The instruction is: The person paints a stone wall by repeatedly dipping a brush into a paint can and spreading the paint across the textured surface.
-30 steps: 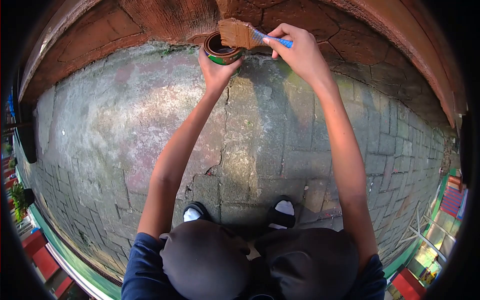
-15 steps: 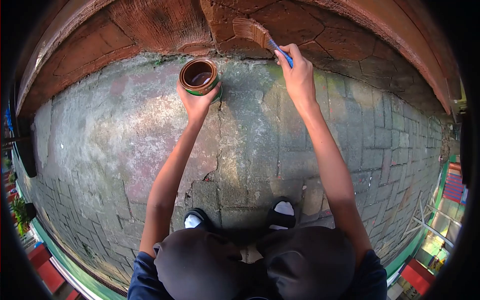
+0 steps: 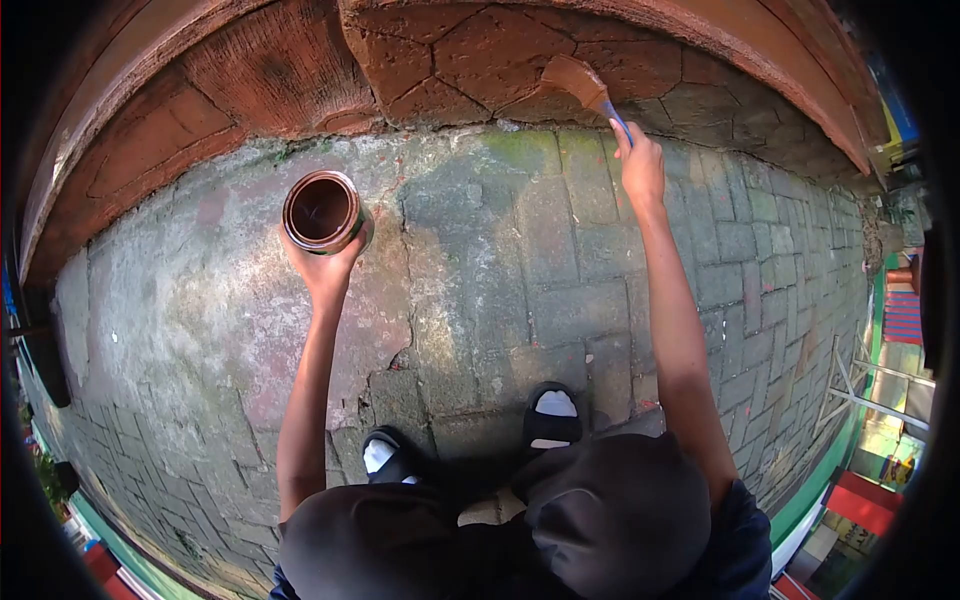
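Note:
My left hand (image 3: 322, 265) is wrapped round a paint can (image 3: 350, 225) with brown paint inside and a paint-coated rim. The can is held above the paving, its opening facing up at me. In my right hand (image 3: 641, 165) is a paintbrush (image 3: 580, 82) with a blue handle and wide bristles loaded with brown paint. Its bristles lie against the low wall (image 3: 490, 60), which has a stone pattern. Around and left of the brush the wall is reddish brown; to the right, a lower stretch looks greyer.
Cracked grey paving (image 3: 500, 300) runs along the foot of the wall. My feet in black sandals (image 3: 553, 412) and white socks are planted below my bent knees. A metal frame (image 3: 850, 385) stands at the far right, near a red object (image 3: 865, 500).
My left hand has shifted left and nearer to me with the paint can. The brush in my right hand has moved right and slightly down along the wall. My view has tilted a little.

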Demonstrator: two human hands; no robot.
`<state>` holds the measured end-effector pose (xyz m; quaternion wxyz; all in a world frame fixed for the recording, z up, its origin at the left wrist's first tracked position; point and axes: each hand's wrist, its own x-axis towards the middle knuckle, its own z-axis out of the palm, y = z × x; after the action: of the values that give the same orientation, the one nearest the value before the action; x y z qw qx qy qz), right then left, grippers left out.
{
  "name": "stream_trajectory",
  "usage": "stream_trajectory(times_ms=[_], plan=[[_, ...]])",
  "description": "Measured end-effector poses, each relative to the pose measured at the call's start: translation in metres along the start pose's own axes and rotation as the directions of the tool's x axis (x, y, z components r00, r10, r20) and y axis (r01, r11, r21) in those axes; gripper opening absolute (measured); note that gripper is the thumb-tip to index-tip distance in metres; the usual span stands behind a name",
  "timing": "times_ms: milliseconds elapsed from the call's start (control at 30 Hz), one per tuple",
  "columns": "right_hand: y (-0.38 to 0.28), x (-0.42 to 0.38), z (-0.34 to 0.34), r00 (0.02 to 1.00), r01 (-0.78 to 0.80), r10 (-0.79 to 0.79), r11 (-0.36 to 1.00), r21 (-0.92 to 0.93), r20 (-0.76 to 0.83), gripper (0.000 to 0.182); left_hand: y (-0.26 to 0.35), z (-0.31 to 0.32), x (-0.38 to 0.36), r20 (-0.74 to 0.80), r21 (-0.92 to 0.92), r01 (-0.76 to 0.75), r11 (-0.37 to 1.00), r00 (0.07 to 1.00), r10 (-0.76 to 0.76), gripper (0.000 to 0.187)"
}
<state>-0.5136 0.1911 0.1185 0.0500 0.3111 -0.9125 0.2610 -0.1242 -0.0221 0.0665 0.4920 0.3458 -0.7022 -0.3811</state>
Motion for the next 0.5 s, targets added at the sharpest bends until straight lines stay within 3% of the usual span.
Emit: stream_trajectory(times_ms=[67,233,267,300,367,400,500], plan=[[0.006,-0.002,0.002,1.0,-0.009,0.009,0.998,-0.056,0.0,0.034,0.004,-0.006,-0.002,-0.005,0.036,0.006,0.999,1.0,-0.006,0.086],[-0.017,-0.033,0.023,0.998,0.025,-0.017,0.99,0.137,-0.064,0.029,0.024,-0.008,-0.01,-0.027,0.015,0.001,1.0,1.0,-0.001,0.088],[-0.023,-0.043,0.03,1.0,0.003,-0.006,0.981,0.195,0.013,0.028,0.026,-0.009,-0.013,-0.031,0.009,-0.016,1.0,0.999,0.016,0.09],[-0.023,-0.053,0.046,0.992,0.126,-0.127,0.96,0.251,-0.012,0.023,0.028,-0.01,-0.015,-0.037,0.015,-0.015,1.0,0.999,0.015,0.09],[-0.037,-0.072,0.07,0.973,0.183,-0.218,0.929,0.322,0.077,0.021,0.031,-0.01,-0.019,-0.056,-0.005,-0.041,0.999,0.998,0.041,0.083],[-0.049,-0.076,0.078,0.951,0.217,-0.271,0.929,0.3,0.15,0.02,0.034,-0.012,-0.021,0.0,-0.001,0.054,0.999,0.999,-0.054,0.093],[-0.093,-0.074,0.101,0.86,0.311,-0.386,0.915,0.255,0.334,0.019,0.031,-0.012,-0.028,-0.026,0.014,0.031,0.999,0.999,-0.031,0.094]])
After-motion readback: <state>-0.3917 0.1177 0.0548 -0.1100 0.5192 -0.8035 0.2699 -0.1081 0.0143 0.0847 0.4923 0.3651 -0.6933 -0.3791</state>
